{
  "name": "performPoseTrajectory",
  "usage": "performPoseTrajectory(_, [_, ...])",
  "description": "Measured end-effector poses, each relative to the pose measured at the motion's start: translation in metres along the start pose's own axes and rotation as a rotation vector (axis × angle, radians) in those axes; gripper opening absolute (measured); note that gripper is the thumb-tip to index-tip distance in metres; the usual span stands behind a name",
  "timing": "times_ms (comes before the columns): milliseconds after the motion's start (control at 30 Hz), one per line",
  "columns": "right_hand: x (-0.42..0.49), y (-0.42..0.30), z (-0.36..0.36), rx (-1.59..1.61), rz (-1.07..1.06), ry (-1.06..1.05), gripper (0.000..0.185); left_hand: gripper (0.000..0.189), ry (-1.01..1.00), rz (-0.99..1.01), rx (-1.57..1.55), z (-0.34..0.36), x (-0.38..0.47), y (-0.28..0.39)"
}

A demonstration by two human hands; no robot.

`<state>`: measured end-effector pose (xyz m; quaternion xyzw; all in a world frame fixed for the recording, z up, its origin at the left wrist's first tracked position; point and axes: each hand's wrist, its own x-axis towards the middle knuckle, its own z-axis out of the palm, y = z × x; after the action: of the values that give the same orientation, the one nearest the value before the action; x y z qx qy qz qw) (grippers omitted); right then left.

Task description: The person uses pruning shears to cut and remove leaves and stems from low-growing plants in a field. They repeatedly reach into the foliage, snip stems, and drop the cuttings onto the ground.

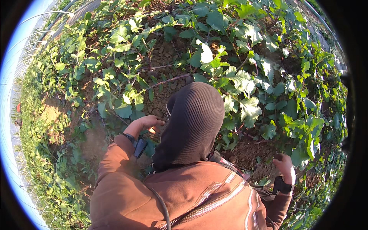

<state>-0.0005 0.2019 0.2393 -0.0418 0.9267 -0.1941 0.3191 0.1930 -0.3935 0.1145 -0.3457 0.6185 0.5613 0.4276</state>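
My left hand (147, 123) reaches in from the left, fingers bent and slightly apart, with nothing visible between them. Lobed green leaves (124, 110) lie just beyond it, above brown soil. On the right, my right hand (284, 165) is curled over bare soil (258, 155), beside a large leafy plant (304, 135); what its fingers hold, if anything, is hidden. Dark ribbed knit cloth (195, 120) covers the middle of the view and hides the ground between the hands. Dark devices are strapped at the left wrist (139, 146) and right wrist (283, 186).
Sprawling leafy plants with reddish stems (169, 79) surround me. Crumbly soil (164, 54) shows between them. Curved pale hoops (43, 13) line the far left. A dark cable (161, 204) runs over the brown garment (187, 187), which has shiny stripes.
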Motion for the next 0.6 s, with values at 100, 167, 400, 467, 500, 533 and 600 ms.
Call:
performPoseTrajectory(100, [0.019,0.016,0.016,-0.089,0.032,-0.139,0.029,0.042,-0.036,0.055,-0.080,0.007,0.011,-0.003])
performPoseTrajectory(167, [0.027,0.024,0.033,-0.142,0.038,-0.155,0.029,0.042,0.024,0.068,-0.017,-0.002,0.006,0.013])
performPoseTrajectory(400, [0.048,0.058,0.116,-0.370,0.038,-0.254,0.036,0.033,0.250,0.392,-0.328,-0.026,-0.039,0.088])
performPoseTrajectory(467, [0.052,0.069,0.134,-0.467,0.017,-0.133,0.030,0.033,0.307,0.508,-0.336,-0.029,-0.064,0.119])
performPoseTrajectory(500, [0.058,0.073,0.140,-0.342,0.090,-0.248,0.026,0.033,0.333,0.573,-0.318,-0.031,-0.080,0.136])
performPoseTrajectory(533, [0.060,0.076,0.149,-0.384,0.108,-0.230,0.023,0.033,0.337,0.641,-0.281,-0.031,-0.099,0.154])
performPoseTrajectory(600, [0.067,0.082,0.162,-0.330,0.198,-0.246,0.027,0.033,0.298,0.776,-0.182,-0.024,-0.139,0.188])
